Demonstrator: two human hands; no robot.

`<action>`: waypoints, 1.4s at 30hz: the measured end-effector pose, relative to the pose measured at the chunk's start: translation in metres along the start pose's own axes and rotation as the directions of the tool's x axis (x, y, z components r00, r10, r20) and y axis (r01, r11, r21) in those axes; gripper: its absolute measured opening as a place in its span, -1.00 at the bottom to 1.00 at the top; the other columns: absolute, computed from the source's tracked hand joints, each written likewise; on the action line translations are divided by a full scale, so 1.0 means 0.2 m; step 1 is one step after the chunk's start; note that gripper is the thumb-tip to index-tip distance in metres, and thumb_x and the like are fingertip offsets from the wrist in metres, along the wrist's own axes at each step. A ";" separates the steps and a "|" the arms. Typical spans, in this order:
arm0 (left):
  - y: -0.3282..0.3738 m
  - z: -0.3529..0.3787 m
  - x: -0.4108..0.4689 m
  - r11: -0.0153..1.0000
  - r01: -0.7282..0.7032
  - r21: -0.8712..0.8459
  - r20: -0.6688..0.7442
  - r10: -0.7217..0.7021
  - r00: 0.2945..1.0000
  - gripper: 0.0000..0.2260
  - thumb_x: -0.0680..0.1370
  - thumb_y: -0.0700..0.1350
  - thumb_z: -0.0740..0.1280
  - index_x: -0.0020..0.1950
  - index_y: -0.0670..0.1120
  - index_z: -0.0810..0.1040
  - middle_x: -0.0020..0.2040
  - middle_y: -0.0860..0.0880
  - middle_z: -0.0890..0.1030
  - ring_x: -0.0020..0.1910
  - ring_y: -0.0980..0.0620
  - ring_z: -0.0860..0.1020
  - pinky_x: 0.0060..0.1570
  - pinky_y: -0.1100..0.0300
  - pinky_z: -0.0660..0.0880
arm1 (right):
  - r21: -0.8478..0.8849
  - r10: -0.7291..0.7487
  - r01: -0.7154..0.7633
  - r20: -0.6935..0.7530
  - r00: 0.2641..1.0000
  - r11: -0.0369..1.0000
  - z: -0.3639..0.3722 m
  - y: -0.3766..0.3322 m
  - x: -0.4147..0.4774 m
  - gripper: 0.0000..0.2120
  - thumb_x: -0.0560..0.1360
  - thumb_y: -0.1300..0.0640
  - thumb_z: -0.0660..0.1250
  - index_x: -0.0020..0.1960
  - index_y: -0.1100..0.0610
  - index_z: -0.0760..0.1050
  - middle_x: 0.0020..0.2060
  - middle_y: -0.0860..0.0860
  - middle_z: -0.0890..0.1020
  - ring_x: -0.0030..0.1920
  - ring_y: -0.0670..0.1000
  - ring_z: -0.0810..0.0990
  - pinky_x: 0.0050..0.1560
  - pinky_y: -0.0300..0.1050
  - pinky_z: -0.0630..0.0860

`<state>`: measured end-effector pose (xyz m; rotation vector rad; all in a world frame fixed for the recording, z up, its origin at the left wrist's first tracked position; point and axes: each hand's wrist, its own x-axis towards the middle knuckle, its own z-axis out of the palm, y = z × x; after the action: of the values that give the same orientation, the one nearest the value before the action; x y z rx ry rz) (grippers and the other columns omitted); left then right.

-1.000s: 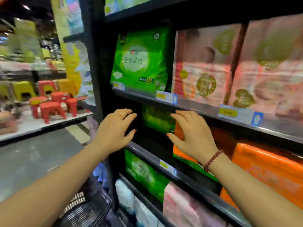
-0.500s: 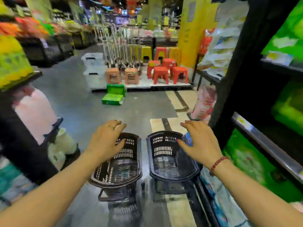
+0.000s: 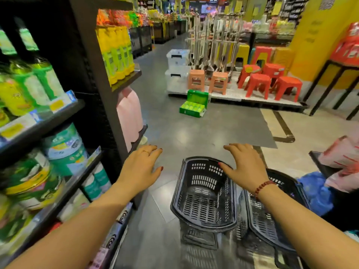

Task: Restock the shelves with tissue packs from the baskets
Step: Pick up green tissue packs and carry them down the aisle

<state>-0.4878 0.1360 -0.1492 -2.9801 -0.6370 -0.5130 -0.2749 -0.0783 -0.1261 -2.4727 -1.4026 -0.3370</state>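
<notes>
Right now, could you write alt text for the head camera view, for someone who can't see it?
A person's open left hand and right hand hover near a black basket and a second basket on the shop floor, both seemingly empty. Stocked shelves stand left, red stools ahead.

Bare forearms; left hand: gold ring; right hand: red bead bracelet; nails painted red
</notes>
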 end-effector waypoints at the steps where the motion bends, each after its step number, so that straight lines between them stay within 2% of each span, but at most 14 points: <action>1: -0.05 0.01 0.03 1.000 0.020 -0.003 0.004 -0.020 1.000 -0.50 0.33 0.00 0.49 0.22 -0.15 0.56 0.13 -0.11 0.60 0.07 -0.16 0.58 -0.03 0.03 0.56 | 0.005 -0.008 0.008 0.009 1.000 1.000 0.04 -0.01 0.07 -0.48 0.46 -0.09 0.37 0.33 0.12 0.44 0.23 0.08 0.54 0.24 0.14 0.44 0.23 0.02 0.37; 5: -0.24 0.09 0.19 0.999 0.054 -0.005 0.012 -0.054 0.998 -0.51 0.37 0.00 0.44 0.26 -0.14 0.53 0.15 -0.09 0.59 0.10 -0.15 0.56 -0.04 0.05 0.55 | 0.025 -0.048 0.047 0.011 0.999 0.999 0.20 -0.05 0.39 -0.48 0.44 -0.10 0.38 0.31 0.13 0.46 0.21 0.09 0.56 0.21 0.16 0.47 0.18 0.06 0.42; 13: -0.54 0.28 0.60 0.989 0.144 -0.040 0.065 -0.141 0.988 -0.51 0.49 0.05 0.31 0.38 -0.09 0.42 0.32 -0.07 0.47 0.29 -0.10 0.42 0.21 0.03 0.43 | 0.101 -0.033 0.024 0.085 0.996 0.995 0.51 -0.08 0.96 -0.47 0.46 -0.14 0.36 0.33 0.11 0.44 0.24 0.08 0.53 0.26 0.13 0.43 0.25 0.03 0.37; 15: -0.62 0.33 0.70 0.989 0.133 -0.066 0.050 -0.130 0.990 -0.55 0.45 0.03 0.30 0.29 -0.12 0.50 0.23 -0.09 0.55 0.21 -0.12 0.51 0.12 0.02 0.51 | 0.120 -0.018 0.005 0.110 0.994 0.993 0.57 -0.09 1.09 -0.47 0.46 -0.15 0.35 0.33 0.09 0.44 0.24 0.07 0.53 0.26 0.12 0.42 0.24 0.08 0.40; 18: -0.75 0.44 0.85 0.988 0.100 -0.120 0.024 -0.098 0.995 -0.59 0.38 0.00 0.31 0.14 -0.18 0.61 0.06 -0.13 0.63 0.02 -0.16 0.60 -0.14 0.02 0.59 | 0.135 0.004 -0.021 0.122 0.992 0.991 0.68 -0.12 1.29 -0.48 0.45 -0.16 0.34 0.32 0.08 0.44 0.23 0.06 0.53 0.27 0.11 0.42 0.22 0.13 0.42; 20: -0.82 0.51 0.97 0.989 0.071 -0.132 0.030 -0.068 0.997 -0.60 0.34 -0.04 0.38 0.12 -0.20 0.61 0.04 -0.14 0.63 0.00 -0.16 0.61 -0.16 0.02 0.60 | 0.142 0.013 -0.032 0.133 0.991 0.989 0.76 -0.14 1.41 -0.48 0.46 -0.15 0.35 0.32 0.09 0.44 0.24 0.06 0.53 0.26 0.11 0.43 0.23 0.07 0.42; 22: -0.91 0.58 1.10 0.987 0.045 -0.154 0.045 -0.038 0.998 -0.59 0.35 -0.01 0.37 0.13 -0.19 0.61 0.04 -0.15 0.63 0.00 -0.16 0.61 -0.16 0.03 0.61 | 0.131 0.029 -0.048 0.144 0.989 0.990 0.84 -0.16 1.53 -0.49 0.47 -0.13 0.34 0.33 0.11 0.44 0.24 0.07 0.52 0.27 0.11 0.42 0.24 0.01 0.39; 24: -0.98 0.62 1.21 0.987 0.039 -0.158 0.060 -0.030 0.998 -0.56 0.40 0.04 0.31 0.19 -0.16 0.58 0.10 -0.12 0.60 0.06 -0.13 0.59 -0.10 0.03 0.60 | 0.132 0.065 -0.085 0.152 0.986 0.988 0.91 -0.17 1.64 -0.49 0.48 -0.12 0.34 0.34 0.11 0.43 0.25 0.07 0.52 0.29 0.11 0.41 0.25 0.01 0.38; 25: -1.01 0.64 1.28 0.988 0.050 -0.144 0.079 -0.039 0.996 -0.55 0.45 0.05 0.30 0.27 -0.13 0.52 0.20 -0.10 0.56 0.17 -0.11 0.54 0.03 0.03 0.56 | 0.126 0.083 -0.104 0.158 0.984 0.987 0.94 -0.18 1.69 -0.49 0.48 -0.12 0.33 0.34 0.11 0.42 0.26 0.07 0.51 0.30 0.10 0.40 0.26 0.00 0.38; 26: -1.05 0.66 1.35 0.991 0.062 -0.120 0.125 -0.047 0.991 -0.53 0.50 0.06 0.29 0.37 -0.08 0.42 0.31 -0.06 0.47 0.29 -0.08 0.44 0.19 0.06 0.46 | 0.118 0.104 -0.125 0.168 0.980 0.985 0.97 -0.18 1.75 -0.48 0.49 -0.13 0.32 0.35 0.10 0.41 0.27 0.06 0.50 0.30 0.10 0.39 0.26 0.00 0.37; 28: -1.13 0.71 1.48 0.994 0.068 -0.091 0.207 -0.048 0.977 -0.49 0.55 0.09 0.22 0.48 -0.01 0.25 0.45 0.00 0.30 0.42 -0.02 0.26 0.31 0.13 0.28 | 0.106 0.151 -0.172 0.184 0.971 0.979 1.02 -0.18 1.84 -0.48 0.49 -0.14 0.31 0.36 0.09 0.39 0.28 0.05 0.49 0.30 0.09 0.38 0.27 0.00 0.38; 33: -1.25 0.84 1.75 0.990 0.057 -0.131 0.250 -0.022 0.968 -0.47 0.56 0.10 0.20 0.49 -0.02 0.21 0.46 -0.01 0.28 0.44 -0.01 0.22 0.32 0.11 0.28 | 0.072 0.226 -0.245 0.204 0.952 0.967 1.10 -0.13 2.03 -0.48 0.50 -0.13 0.31 0.37 0.09 0.38 0.27 0.06 0.49 0.28 0.10 0.40 0.25 0.01 0.37; 42: -1.40 1.11 2.47 0.982 0.085 -0.170 0.194 -0.051 0.980 -0.54 0.53 0.07 0.26 0.38 -0.07 0.35 0.32 -0.04 0.42 0.31 -0.08 0.36 0.16 0.05 0.43 | 0.042 0.320 -0.332 0.180 0.930 0.942 1.25 0.15 2.56 -0.50 0.49 -0.11 0.33 0.35 0.10 0.41 0.24 0.07 0.51 0.28 0.12 0.40 0.21 -0.02 0.35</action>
<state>-0.1082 0.6099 -0.2002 -3.2125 -0.7481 -0.3070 0.0240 0.4042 -0.1927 -2.6657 -1.0097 -0.0021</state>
